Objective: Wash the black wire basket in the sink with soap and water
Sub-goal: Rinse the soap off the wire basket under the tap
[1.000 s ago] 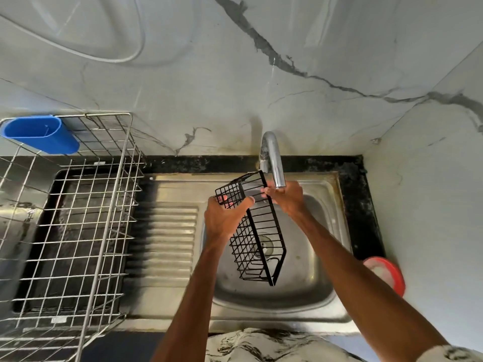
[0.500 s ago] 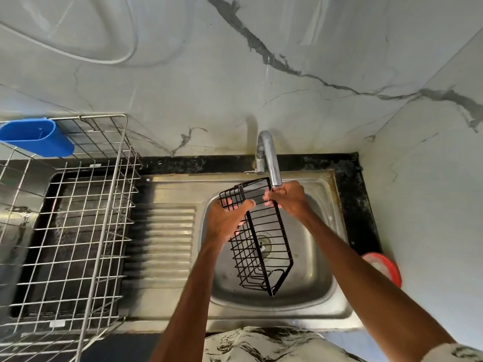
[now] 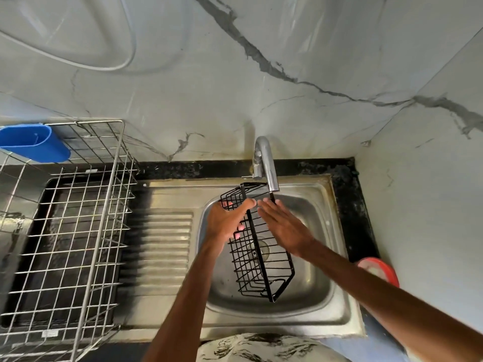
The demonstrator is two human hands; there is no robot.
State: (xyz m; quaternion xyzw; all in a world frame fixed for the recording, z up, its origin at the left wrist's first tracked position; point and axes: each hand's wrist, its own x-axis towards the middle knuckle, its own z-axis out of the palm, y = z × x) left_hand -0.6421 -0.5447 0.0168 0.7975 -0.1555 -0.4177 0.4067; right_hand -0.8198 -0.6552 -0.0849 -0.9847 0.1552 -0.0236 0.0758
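- Curling round the upper rim of the black wire basket [image 3: 261, 270], the left hand [image 3: 227, 223] is holding it; the right hand [image 3: 285, 226] is lying flat-fingered beside it, gripping nothing.
- It is hanging tilted over the sink [image 3: 339, 296].
- Likely light, stiff and slippery once soapy, it is offering its rim as the surest hold.

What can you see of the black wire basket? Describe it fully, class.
The black wire basket is a narrow, oblong cage of thin wires that look like black-coated metal, with a thicker rim bar. It looks empty and is held tilted over the sink basin, its upper end just under the tap, its lower end pointing toward the person. The left hand grips its upper end; the right hand rests, fingers straight, against its right side.
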